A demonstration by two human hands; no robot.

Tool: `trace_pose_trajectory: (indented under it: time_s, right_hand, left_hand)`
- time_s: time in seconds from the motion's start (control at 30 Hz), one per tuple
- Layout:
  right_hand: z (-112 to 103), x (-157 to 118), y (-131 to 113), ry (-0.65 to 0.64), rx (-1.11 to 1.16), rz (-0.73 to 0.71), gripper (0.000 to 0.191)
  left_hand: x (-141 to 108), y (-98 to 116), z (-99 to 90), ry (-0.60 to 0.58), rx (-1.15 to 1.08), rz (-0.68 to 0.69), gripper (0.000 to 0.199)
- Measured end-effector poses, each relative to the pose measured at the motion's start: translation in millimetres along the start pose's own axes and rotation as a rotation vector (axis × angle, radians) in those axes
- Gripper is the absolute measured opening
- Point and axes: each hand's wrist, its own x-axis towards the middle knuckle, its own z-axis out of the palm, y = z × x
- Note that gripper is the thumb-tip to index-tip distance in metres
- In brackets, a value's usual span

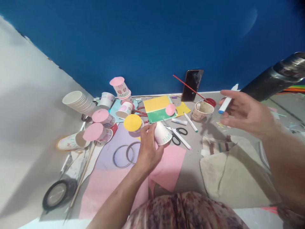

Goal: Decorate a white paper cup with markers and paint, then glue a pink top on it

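The cup (163, 135), beside the scissors (175, 130), is gripped by the left fingers (150, 133); the right fingers (238, 95) hold the marker (226, 102). Drawing seems in hand; a next stroke needs steady cup, closer marker.

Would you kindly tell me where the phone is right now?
In the head view, the phone leans against the blue wall, right of centre, behind the patterned cup and left of the right hand, with a red stick crossing in front.
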Motion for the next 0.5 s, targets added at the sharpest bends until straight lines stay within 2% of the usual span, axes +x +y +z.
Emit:
trace_pose_trajectory:
  time_s: [0.07,0.17,0.23,0.37,0.43,0.5]
  right_hand:
    - [-5,1,-7,-0.044,0.097,0.000,0.094]
    - [-5,3,-13,0.025,0.073,-0.006,0.082]
    - [-3,5,-16,0.047,0.060,-0.008,0.081]
    - [0,0,-23,-0.028,0.090,-0.044,0.084]
    - [3,-5,-29,-0.044,0.105,-0.117,0.073]
    - [7,-8,-32,0.033,0.105,-0.208,0.048]
  left_hand:
    - [1,0,-0.3,-0.011,-0.004,-0.017,0.084]
    - [2,0,-0.7,-0.025,-0.006,-0.049,0.080]
    - [2,0,-0.9,-0.027,-0.001,-0.053,0.080]
    - [1,-2,-0.6,-0.047,0.020,-0.044,0.086]
    - [0,-2,-0.5,-0.061,0.011,-0.039,0.087]
    - [0,-2,-0.7,-0.068,0.001,-0.029,0.087]
